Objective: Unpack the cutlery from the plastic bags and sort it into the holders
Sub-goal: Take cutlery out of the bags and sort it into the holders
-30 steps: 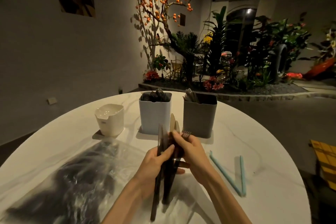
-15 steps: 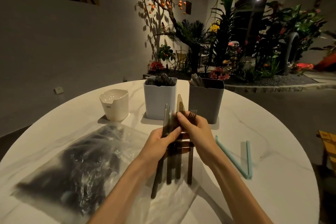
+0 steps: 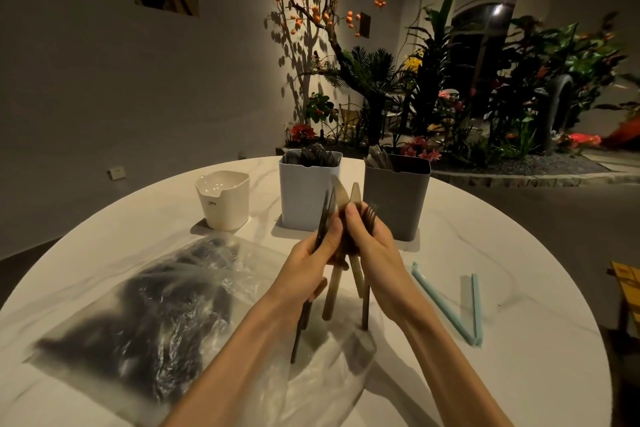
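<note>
Both hands are on the bundle of cutlery [image 3: 341, 253], held upright over the round table [image 3: 502, 253]. The left hand [image 3: 308, 267] grips the dark knives on its side, fingers curled round them, and the right hand [image 3: 372, 246] pinches the forks and paler pieces near their heads. A second ago the handles hung close together; now they splay apart below the hands like tripod legs, so the bundle is being fanned out. That reads as sorting in progress: the person seems to be splitting the handful by type before dropping anything.

Just beyond the hands stand the holders. The pale blue holder [image 3: 308, 198] already has dark cutlery in it, the grey holder [image 3: 398, 198] shows a few lighter pieces at its rim, and the small white cup [image 3: 225, 201] to the left looks unfilled. On the left of the table lies a plastic bag [image 3: 138, 315] still packed with dark cutlery, so plenty remains. A crumpled clear bag [image 3: 329, 367] sits under the forearms. Two blue sticks [image 3: 460, 305] lie to the right, well apart from the hands.
</note>
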A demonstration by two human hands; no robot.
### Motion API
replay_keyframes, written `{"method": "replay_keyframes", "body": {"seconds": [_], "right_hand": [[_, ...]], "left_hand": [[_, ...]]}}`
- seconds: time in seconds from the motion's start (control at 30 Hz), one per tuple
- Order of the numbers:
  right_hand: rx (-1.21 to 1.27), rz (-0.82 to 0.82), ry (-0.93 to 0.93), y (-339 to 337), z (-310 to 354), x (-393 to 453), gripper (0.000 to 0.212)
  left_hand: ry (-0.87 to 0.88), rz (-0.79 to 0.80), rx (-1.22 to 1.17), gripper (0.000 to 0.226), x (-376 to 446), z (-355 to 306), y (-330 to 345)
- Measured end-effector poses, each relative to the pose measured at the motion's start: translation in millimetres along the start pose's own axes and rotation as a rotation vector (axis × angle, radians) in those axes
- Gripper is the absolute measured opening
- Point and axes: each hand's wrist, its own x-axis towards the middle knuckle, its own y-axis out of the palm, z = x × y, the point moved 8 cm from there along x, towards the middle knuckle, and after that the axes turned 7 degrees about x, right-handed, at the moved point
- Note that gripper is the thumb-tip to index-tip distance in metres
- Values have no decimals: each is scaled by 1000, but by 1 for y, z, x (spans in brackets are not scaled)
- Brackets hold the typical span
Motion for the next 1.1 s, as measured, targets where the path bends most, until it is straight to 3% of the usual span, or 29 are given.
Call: {"method": "replay_keyframes", "body": {"seconds": [0.2, 0.33, 0.47, 0.57, 0.63, 0.77, 0.97, 1.1], "right_hand": [[2, 14, 0, -1, -3, 1, 22], [26, 68, -42, 4, 1, 1, 33], [86, 64, -82, 4, 8, 0, 36], [89, 29, -109, 0, 9, 1, 37], [52, 16, -80, -1, 2, 2, 35], [-42, 8, 0, -2, -14, 2, 39], [15, -76, -67, -8, -7, 4, 43], [-40, -186, -163, -16, -1, 0, 41]], "left_hand": [[56, 15, 122, 40, 3, -1, 0], [86, 14, 57, 34, 4, 1, 5], [276, -85, -92, 32, -2, -22, -3], [376, -146, -44, 36, -7, -30, -8], [316, -143, -1, 38, -4, -18, -6], [37, -115, 6, 32, 3, 21, 0], [155, -216, 26, 39, 2, -1, -7], [-68, -118, -10, 37, 5, 18, -5]]}}
